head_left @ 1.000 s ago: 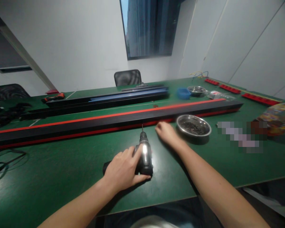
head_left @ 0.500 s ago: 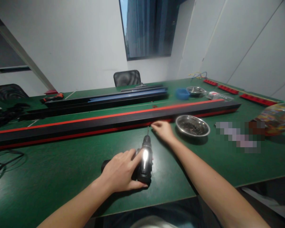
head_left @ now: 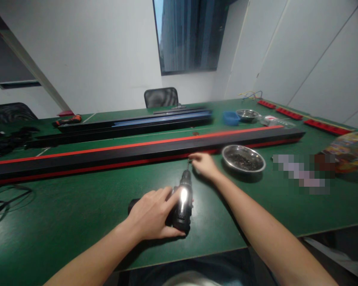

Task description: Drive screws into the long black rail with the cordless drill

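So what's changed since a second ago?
The drill, gripped in the left hand, has swung its bit slightly right. The right hand has shifted slightly left, bringing its fingers close to the bit. The red-and-black beam and nearer metal bowl stayed put.

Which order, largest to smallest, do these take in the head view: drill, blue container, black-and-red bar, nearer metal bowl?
1. Black-and-red bar
2. Drill, partly covered by the left hand
3. Nearer metal bowl
4. Blue container; it lies farther off, so distance shrinks it
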Demonstrator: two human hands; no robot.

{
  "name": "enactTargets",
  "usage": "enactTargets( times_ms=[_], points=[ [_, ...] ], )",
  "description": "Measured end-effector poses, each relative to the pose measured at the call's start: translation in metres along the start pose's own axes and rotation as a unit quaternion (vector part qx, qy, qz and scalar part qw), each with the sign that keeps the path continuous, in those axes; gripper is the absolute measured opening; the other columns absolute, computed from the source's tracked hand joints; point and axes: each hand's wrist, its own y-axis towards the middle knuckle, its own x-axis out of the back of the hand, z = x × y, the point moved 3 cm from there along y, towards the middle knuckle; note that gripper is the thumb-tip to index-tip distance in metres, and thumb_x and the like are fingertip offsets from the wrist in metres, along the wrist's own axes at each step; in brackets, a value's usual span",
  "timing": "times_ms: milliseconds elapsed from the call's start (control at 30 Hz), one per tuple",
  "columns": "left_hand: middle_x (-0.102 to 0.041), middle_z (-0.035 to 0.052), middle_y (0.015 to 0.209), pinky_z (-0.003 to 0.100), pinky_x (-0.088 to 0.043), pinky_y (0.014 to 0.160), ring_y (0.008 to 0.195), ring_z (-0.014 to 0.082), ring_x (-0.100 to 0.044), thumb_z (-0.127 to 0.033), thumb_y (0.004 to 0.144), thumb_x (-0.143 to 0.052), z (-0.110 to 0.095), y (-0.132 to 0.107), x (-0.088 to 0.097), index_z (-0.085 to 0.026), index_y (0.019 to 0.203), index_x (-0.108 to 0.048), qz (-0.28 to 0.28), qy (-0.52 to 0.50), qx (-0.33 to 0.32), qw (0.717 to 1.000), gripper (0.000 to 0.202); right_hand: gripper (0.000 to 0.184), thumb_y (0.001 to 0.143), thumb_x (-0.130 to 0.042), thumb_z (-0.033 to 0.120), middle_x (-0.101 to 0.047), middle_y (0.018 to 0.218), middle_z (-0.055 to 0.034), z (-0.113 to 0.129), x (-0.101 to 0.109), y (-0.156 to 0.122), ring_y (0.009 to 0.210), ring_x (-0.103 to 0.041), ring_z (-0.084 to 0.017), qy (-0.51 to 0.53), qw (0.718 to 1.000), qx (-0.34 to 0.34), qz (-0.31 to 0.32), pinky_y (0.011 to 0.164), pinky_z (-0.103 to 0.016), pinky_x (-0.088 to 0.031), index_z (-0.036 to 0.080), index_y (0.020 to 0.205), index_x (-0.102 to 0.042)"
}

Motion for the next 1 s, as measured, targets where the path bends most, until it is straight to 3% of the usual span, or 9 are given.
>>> enactTargets(
  times_ms=[767,867,1000],
  points=[
    [-0.057,0.0153,0.134,0.049,-0.054,0.091,0.106,0.0357,-0.064,-0.080,0.073,-0.068,0.000,-0.001,0.000,-0.026,0.158,-0.027,-0.004,0.001,0.003,1.000,0.109,0.030,0.084,-0.062,0.011,-0.078,0.112,-0.0080,0.006,0.000,-0.002,0.103,-0.073,-0.020,0.034,0.999,0.017,0.017,0.098,-0.034,-0.054,0.017,0.108,-0.078],
    [-0.056,0.0149,0.133,0.048,-0.054,0.089,0.103,0.0346,-0.064,-0.082,0.071,-0.068,-0.003,-0.001,0.000,-0.027,0.158,-0.027,-0.001,0.016,0.011,1.000,0.111,0.027,0.085,-0.062,0.015,-0.077,0.110,-0.0082,0.007,0.001,-0.004,0.101,-0.072,-0.020,-0.003,1.000,0.027,0.004,0.095,-0.032,-0.054,0.017,0.106,-0.078],
    [-0.056,0.0137,0.127,0.046,-0.055,0.082,0.097,0.0324,-0.063,-0.083,0.074,-0.065,-0.010,0.001,0.001,-0.029,0.160,-0.023,-0.005,0.044,0.043,0.998,0.110,0.018,0.086,-0.063,0.023,-0.075,0.103,-0.0086,0.026,0.015,-0.010,0.092,-0.070,-0.021,-0.155,0.982,0.087,-0.072,0.087,-0.031,-0.052,0.019,0.099,-0.076]
  ],
)
